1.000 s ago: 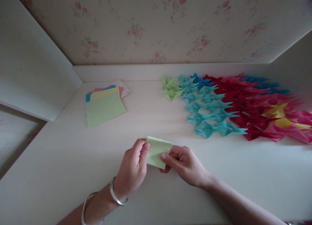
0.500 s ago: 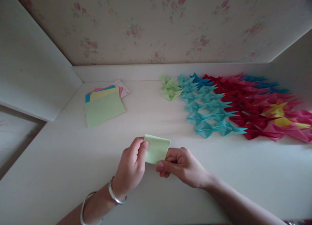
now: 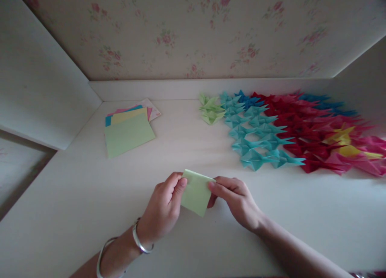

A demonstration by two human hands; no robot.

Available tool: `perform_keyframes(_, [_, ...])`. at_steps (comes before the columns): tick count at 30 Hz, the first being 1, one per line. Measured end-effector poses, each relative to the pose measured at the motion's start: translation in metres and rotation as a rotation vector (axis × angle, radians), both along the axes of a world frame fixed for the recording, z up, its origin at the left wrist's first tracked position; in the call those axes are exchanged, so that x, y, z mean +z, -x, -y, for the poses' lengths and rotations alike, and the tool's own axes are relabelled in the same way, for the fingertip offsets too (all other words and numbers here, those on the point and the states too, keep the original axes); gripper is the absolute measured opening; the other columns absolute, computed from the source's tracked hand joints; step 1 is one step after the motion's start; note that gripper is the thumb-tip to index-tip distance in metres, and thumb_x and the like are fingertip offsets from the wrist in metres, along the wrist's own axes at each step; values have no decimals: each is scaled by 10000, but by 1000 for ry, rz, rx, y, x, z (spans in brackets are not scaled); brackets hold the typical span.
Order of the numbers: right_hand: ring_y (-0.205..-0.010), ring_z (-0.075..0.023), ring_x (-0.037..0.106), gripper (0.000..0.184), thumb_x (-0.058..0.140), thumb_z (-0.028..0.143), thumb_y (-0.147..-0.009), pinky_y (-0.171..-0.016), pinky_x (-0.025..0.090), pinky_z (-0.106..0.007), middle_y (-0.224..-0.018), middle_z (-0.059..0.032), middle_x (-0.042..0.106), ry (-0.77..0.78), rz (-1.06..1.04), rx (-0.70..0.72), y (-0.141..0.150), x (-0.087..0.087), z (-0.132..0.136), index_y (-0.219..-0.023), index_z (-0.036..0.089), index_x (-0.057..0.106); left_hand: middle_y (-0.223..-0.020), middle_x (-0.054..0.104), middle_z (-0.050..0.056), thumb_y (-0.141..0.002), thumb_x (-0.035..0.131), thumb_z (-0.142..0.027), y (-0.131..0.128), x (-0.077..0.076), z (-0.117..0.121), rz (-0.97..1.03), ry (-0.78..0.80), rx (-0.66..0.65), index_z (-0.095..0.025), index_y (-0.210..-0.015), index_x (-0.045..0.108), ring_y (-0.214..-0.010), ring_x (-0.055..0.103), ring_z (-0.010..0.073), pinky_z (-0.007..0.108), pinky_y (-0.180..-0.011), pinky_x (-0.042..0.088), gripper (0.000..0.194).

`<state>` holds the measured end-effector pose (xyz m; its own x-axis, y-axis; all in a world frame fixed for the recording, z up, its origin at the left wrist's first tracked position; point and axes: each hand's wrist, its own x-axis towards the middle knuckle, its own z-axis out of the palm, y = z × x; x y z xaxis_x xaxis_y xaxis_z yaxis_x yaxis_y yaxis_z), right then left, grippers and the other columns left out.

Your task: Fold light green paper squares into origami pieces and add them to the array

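A light green folded paper (image 3: 196, 194) is held up between both hands, over the white tabletop. My left hand (image 3: 164, 203) pinches its upper left side, thumb on the front face. At the upper right corner, my right hand (image 3: 237, 199) grips the paper between thumb and fingers. The fingers behind the sheet are partly hidden. The paper tilts, with one corner pointing down toward me.
Coloured paper sheets (image 3: 129, 135) lie stacked at the back left, light green on top. Rows of folded paper cranes, light green (image 3: 212, 115), turquoise (image 3: 255, 159), red (image 3: 301, 147) and pink, cover the right side. A low ledge (image 3: 150, 90) runs along the floral wall.
My right hand has moved from the paper's lower right corner up to its upper right corner. The paper has turned slightly clockwise and shifted a little lower.
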<state>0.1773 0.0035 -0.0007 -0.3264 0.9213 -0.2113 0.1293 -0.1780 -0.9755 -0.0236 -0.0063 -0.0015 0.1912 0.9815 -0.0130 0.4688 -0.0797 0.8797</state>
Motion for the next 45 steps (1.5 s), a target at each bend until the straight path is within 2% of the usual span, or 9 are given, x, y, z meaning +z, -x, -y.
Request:
perform_keyframes(12, [-549,-143,600,579,436,487,-990,-598,448,-250,-548,-33,658,-133,98,-21,-1,2,2,-541,180,635,-622,494,-41,-1020,378,-398,1,1,0,7,53,-31,-215,-815,513,-553,468,131,233,-528,358,307])
perform_keyframes(18, [-630,-162,655,375,548,518,-932,-580,509,-251,-707,-24,678,-3,-72,27,2,-4,2,-895,170,684,-661,558,-26,-1015,401,-398,2,3,-3,14,82,-88,-205,-843,564,-587,516,132,233,-547,378,306])
perform_keyframes(21, [-573,-150,658,359,533,474,-957,-543,492,-235,-636,-15,665,-16,44,63,3,-8,2,-831,165,666,-697,603,-14,-1000,445,-410,3,1,-5,-9,85,-21,-199,-907,606,-617,548,134,235,-577,401,282])
perform_keyframes(25, [-533,-140,650,336,482,467,-990,-561,485,-236,-569,-7,683,-93,59,-129,4,-13,2,-903,172,619,-729,605,-23,-945,540,-471,2,-2,-7,180,200,90,-194,-1137,556,-537,552,119,222,-493,425,337])
perform_keyframes(29, [-544,-155,676,342,519,508,-962,-553,512,-246,-592,-15,696,-45,-75,-233,8,-17,2,-969,170,573,-777,671,31,-920,568,-494,-5,-5,-4,362,393,-79,-154,-1064,581,-608,649,154,251,-534,512,370])
perform_keyframes(32, [-572,-156,682,323,577,494,-934,-564,523,-247,-616,-22,699,-3,-108,-160,10,-19,4,-932,170,580,-650,670,34,-953,487,-502,-9,-5,-3,335,430,-76,-145,-854,596,-553,652,157,267,-553,526,386])
perform_keyframes(39, [-598,-124,610,303,641,480,-885,-549,494,-222,-716,-4,658,14,-179,-152,6,-10,2,-900,178,641,-545,557,-36,-967,478,-397,-1,-3,-5,124,356,-91,-178,-711,556,-465,526,107,217,-475,405,346])
perform_keyframes(42, [-552,-117,532,383,555,487,-932,-494,411,-211,-615,7,582,-40,-52,-79,4,-10,0,-730,169,622,-545,518,-48,-976,470,-379,-3,-6,-4,70,333,-145,-185,-703,550,-469,491,102,214,-472,377,345])
perform_keyframes(45, [-501,-96,392,464,539,473,-942,-454,286,-221,-529,39,421,-164,125,-182,3,-16,0,-584,179,511,-572,533,-54,-970,496,-406,-4,-8,-4,105,275,-67,-196,-797,542,-488,515,110,216,-485,404,276])
